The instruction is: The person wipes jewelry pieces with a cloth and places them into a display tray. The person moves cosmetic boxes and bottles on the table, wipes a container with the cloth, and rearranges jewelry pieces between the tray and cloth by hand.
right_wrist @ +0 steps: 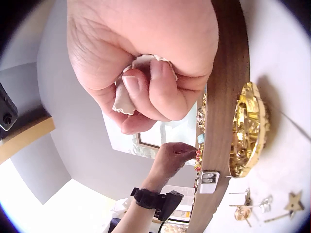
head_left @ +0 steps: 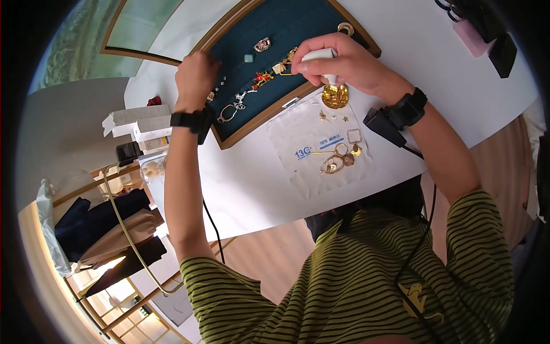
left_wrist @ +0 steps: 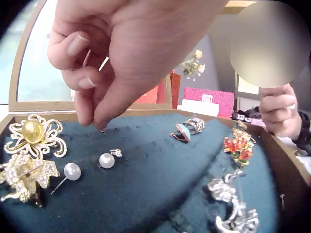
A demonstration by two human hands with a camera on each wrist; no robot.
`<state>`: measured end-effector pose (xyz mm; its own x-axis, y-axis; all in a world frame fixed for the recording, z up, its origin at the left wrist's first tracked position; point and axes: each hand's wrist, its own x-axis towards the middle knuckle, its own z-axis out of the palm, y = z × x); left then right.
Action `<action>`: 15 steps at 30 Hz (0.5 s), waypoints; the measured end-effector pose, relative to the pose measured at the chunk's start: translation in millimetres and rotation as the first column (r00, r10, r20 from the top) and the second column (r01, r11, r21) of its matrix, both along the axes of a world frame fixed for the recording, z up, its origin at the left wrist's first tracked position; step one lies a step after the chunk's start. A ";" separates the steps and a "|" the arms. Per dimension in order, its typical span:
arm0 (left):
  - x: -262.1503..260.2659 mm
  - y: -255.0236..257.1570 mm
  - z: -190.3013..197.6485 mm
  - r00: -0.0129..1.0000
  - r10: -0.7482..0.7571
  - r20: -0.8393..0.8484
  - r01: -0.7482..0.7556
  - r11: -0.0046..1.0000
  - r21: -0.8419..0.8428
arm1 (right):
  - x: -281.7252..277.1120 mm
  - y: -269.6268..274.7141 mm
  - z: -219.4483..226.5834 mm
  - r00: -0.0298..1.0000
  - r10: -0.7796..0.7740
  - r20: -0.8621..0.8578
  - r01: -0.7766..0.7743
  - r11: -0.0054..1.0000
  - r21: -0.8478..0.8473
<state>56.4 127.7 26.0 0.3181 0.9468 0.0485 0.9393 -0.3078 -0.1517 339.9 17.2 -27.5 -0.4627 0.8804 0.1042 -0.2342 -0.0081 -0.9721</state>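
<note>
My left hand (head_left: 196,80) is over the left part of a framed tray with dark teal lining (head_left: 238,74). In the left wrist view its thumb and forefinger (left_wrist: 92,109) pinch a tiny shiny piece (left_wrist: 102,130) at the lining, mostly hidden by the fingertips. Nearby lie pearl earrings (left_wrist: 72,171), a gold brooch with a yellow stone (left_wrist: 34,132) and a silver piece (left_wrist: 235,204). My right hand (head_left: 358,66), above the tray's near edge, grips a crumpled white cloth (right_wrist: 124,99) in curled fingers. Below it stands a gold dish (head_left: 335,97).
On the white table (head_left: 246,189), a printed white sheet (head_left: 298,172) bears several small gold pieces (head_left: 332,165). A black device (head_left: 384,127) with a cable lies by the right wrist. White boxes (head_left: 140,121) stand at the left, and a pink item (head_left: 471,40) is at the far right.
</note>
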 end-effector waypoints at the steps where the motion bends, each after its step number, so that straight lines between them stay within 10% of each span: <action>1: 2.4 2.0 -0.1 0.998 -0.015 -0.063 0.015 1.000 0.001 | 0.3 0.3 -0.7 1.000 0.003 -0.014 -0.003 1.000 0.008; 15: 6.5 15.4 -2.0 0.996 0.074 -0.047 -0.076 0.996 -0.051 | 0.2 0.4 1.0 1.000 0.007 0.020 -0.008 1.000 0.022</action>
<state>62.9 143.1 24.0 0.2469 0.9689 -0.0151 0.9526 -0.2455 -0.1799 340.1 17.6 -26.5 -0.4717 0.8744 0.1141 -0.2144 0.0117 -0.9767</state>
